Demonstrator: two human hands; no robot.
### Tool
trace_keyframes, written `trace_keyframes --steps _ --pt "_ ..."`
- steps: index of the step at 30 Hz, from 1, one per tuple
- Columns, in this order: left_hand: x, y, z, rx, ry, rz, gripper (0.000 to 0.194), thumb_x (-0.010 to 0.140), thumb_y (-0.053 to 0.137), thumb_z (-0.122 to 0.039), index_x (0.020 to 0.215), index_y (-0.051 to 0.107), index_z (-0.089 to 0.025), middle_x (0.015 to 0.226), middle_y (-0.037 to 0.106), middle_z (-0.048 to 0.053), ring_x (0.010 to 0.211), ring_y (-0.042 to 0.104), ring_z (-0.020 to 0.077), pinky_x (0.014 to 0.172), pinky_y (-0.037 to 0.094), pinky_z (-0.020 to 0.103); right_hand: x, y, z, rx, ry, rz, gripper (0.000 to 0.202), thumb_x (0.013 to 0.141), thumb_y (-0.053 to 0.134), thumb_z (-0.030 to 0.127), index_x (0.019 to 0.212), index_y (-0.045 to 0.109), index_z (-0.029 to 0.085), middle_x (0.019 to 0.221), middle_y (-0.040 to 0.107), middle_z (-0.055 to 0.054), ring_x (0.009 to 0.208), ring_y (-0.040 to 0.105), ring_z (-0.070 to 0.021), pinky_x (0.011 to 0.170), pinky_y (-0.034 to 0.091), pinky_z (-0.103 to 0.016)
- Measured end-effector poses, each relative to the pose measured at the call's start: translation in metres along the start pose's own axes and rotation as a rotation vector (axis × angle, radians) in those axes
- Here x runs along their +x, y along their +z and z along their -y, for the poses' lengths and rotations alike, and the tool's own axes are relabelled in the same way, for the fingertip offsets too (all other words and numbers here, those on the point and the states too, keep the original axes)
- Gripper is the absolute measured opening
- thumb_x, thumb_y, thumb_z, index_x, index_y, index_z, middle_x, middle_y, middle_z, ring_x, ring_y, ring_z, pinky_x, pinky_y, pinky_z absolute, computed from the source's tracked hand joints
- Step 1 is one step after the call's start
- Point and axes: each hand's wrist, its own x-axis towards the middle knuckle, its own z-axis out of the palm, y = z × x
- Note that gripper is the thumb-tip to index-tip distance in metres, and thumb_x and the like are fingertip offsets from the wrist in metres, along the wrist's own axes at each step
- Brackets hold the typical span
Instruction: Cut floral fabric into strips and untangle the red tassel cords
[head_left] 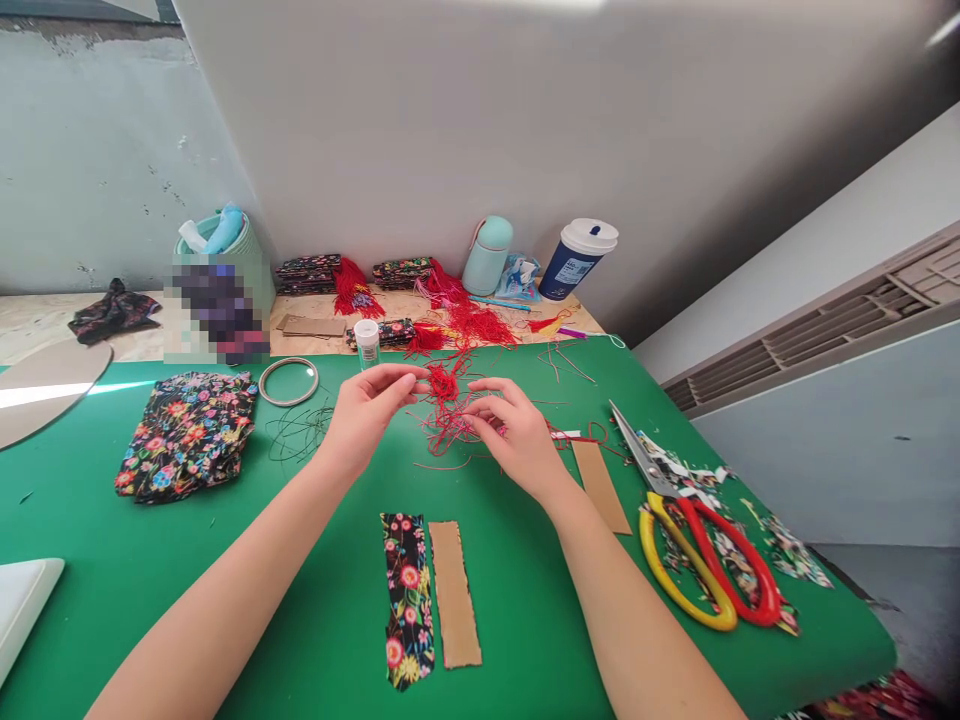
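My left hand [377, 398] is closed, thumb against fingers, at the left side of a tangle of red cord [442, 382]. From the other side my right hand [517, 430] pinches thin pinkish-red strands [444, 428] between thumb and fingers. What lies exactly between the fingertips is too small to make out. Nearer to me lie a floral fabric strip [409, 600] and a cardboard strip [455, 595] with fabric at its edges, side by side. Behind my left hand stands a small clear tube with a white cap [367, 335].
Red-and-yellow-handled scissors [690, 530] lie right, among fabric scraps [787, 545], beside another cardboard strip [601, 488]. Folded floral fabric [187, 435], a tape roll [289, 382] and dark thin cords [298, 432] are left. Tasselled bundles [307, 273], a flask [489, 257] and a cup [579, 260] stand behind.
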Motion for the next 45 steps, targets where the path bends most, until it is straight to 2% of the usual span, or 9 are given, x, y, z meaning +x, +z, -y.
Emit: trace_keyframes --steps 4,14,17,21,26,29,32,36,45 --pt "0.001 0.001 0.003 0.136 0.039 -0.031 0.023 0.068 0.072 -0.031 0.084 0.070 -0.015 0.084 0.072 0.006 0.084 0.066 0.0183 0.082 0.050 0.032 0.000 0.001 0.001 0.018 -0.058 -0.003 0.011 0.087 0.054 0.018 0.080 0.062 0.020 0.111 0.056 -0.010 0.088 0.063 -0.0191 0.071 0.053 -0.034" --pt "-0.006 0.013 0.030 0.320 0.059 0.140 0.014 0.070 0.067 -0.025 0.080 0.071 -0.016 0.086 0.065 0.006 0.074 0.065 0.0168 0.072 0.054 0.032 -0.002 0.006 0.006 0.093 -0.227 0.064 0.012 0.088 0.053 0.016 0.085 0.062 0.023 0.111 0.053 -0.009 0.083 0.065 -0.0172 0.079 0.055 -0.039" --pt "-0.007 0.012 0.030 0.410 0.101 0.148 0.009 0.072 0.064 -0.022 0.075 0.071 -0.016 0.081 0.065 0.005 0.071 0.063 0.0155 0.069 0.053 0.029 -0.002 0.007 0.006 0.091 -0.242 0.063 0.013 0.088 0.052 0.015 0.085 0.062 0.022 0.111 0.053 -0.009 0.082 0.064 -0.0166 0.078 0.055 -0.039" --pt "-0.006 0.011 0.026 0.491 0.162 0.082 0.011 0.074 0.061 -0.023 0.070 0.070 -0.018 0.077 0.065 0.004 0.069 0.061 0.0150 0.067 0.051 0.028 -0.002 0.007 0.006 0.065 -0.224 0.060 0.014 0.088 0.051 0.015 0.084 0.062 0.023 0.110 0.055 -0.009 0.084 0.064 -0.0184 0.079 0.054 -0.041" --pt "-0.004 0.009 0.026 0.479 0.169 0.026 0.014 0.076 0.058 -0.025 0.072 0.069 -0.017 0.079 0.065 0.004 0.071 0.061 0.0153 0.068 0.050 0.028 -0.003 0.006 0.005 0.035 -0.212 0.051 0.013 0.087 0.051 0.014 0.084 0.061 0.022 0.111 0.055 -0.010 0.086 0.063 -0.0187 0.079 0.054 -0.040" --pt "-0.003 0.008 0.029 0.428 0.168 0.013 0.009 0.072 0.063 -0.021 0.077 0.066 -0.016 0.083 0.063 0.004 0.074 0.062 0.0152 0.072 0.051 0.030 -0.003 0.006 0.005 0.030 -0.213 0.050 0.013 0.088 0.051 0.014 0.084 0.061 0.022 0.110 0.055 -0.010 0.088 0.063 -0.0194 0.079 0.053 -0.040" --pt "-0.004 0.008 0.030 0.458 0.247 -0.026 0.010 0.066 0.062 -0.012 0.075 0.061 -0.017 0.083 0.060 0.003 0.078 0.061 0.0157 0.077 0.051 0.032 -0.003 0.006 0.005 0.026 -0.199 0.048 0.014 0.088 0.050 0.015 0.083 0.061 0.022 0.110 0.056 -0.010 0.087 0.063 -0.0201 0.079 0.053 -0.041" --pt "-0.009 0.012 0.026 0.529 0.340 0.027 0.011 0.071 0.056 -0.010 0.072 0.063 -0.018 0.085 0.059 0.004 0.084 0.060 0.0166 0.078 0.049 0.031 -0.003 0.006 0.006 0.023 -0.203 0.040 0.015 0.088 0.050 0.015 0.085 0.063 0.022 0.110 0.057 -0.010 0.089 0.063 -0.0207 0.080 0.054 -0.041" --pt "-0.010 0.015 0.025 0.579 0.323 0.096 0.012 0.077 0.059 -0.015 0.068 0.066 -0.019 0.080 0.062 0.003 0.078 0.060 0.0155 0.075 0.049 0.030 -0.003 0.006 0.005 0.030 -0.250 0.045 0.014 0.089 0.050 0.015 0.087 0.062 0.022 0.110 0.055 -0.010 0.085 0.062 -0.0182 0.078 0.054 -0.039"
